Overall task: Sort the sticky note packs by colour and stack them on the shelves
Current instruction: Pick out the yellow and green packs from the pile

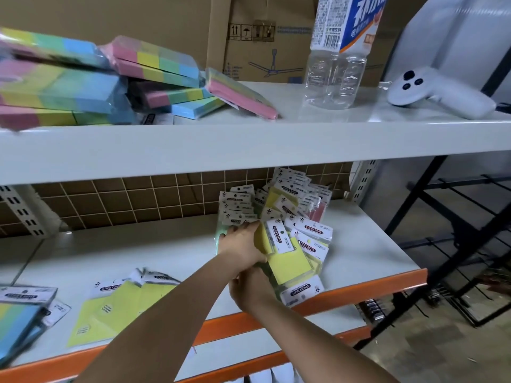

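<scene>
L forearm stretched fwd and up, left hand point(243, 241) knuckles up, fingers curled down in a grip. Right hand point(249, 288) just below it, touching, fingers curled under and hidden.

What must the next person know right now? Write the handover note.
Left hand: grips a yellow pack at the mixed pile on the middle shelf.
Right hand: under the left, at the pile's front edge; grip hidden.
Done: rainbow packs heaped on the top shelf; yellow packs laid at middle shelf left, more rainbow packs at far left.
Left: mixed pile holds green, yellow and pink packs unsorted; heaps are loose, not squared.
</scene>
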A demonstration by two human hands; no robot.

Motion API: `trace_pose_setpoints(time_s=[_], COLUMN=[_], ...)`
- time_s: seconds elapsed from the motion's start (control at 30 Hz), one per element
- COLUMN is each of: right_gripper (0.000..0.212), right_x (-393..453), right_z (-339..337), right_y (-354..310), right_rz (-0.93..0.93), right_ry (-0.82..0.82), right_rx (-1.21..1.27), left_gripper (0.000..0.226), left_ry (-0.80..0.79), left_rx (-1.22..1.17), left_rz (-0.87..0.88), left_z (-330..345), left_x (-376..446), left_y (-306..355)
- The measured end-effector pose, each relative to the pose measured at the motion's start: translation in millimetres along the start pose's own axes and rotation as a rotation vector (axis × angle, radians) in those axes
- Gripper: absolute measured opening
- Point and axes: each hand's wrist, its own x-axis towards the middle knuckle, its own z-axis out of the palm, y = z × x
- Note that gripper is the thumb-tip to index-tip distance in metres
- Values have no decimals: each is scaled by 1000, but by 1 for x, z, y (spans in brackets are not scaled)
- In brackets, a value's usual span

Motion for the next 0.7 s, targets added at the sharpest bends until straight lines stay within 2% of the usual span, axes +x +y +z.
trace_pose_setpoints(time_s=[0.37,0.47,0.53,0.63,0.7], right_gripper=[23,34,40,33,33], right_x=[-19,-22,-24,-26,-26], right_z=[-20,-31,-37,-43,-46], right_y=[14,29,40,53,59], right_rz=[-81,-90,-70,-113,-167], right_ry=[119,124,136,177,158], right_rx=[-166,-221,-165,-62,-77], left_gripper=[86,90,93,92,90], left_ry=[46,70,95,175,192], left_rx=[-118,-181,-226,-239,-232], left_rz=[-2,-20,-62,-140,-173], left_z=[9,12,13,12,12], left_x=[1,2,0,-4,-6], left_y=[7,9,9,11,11])
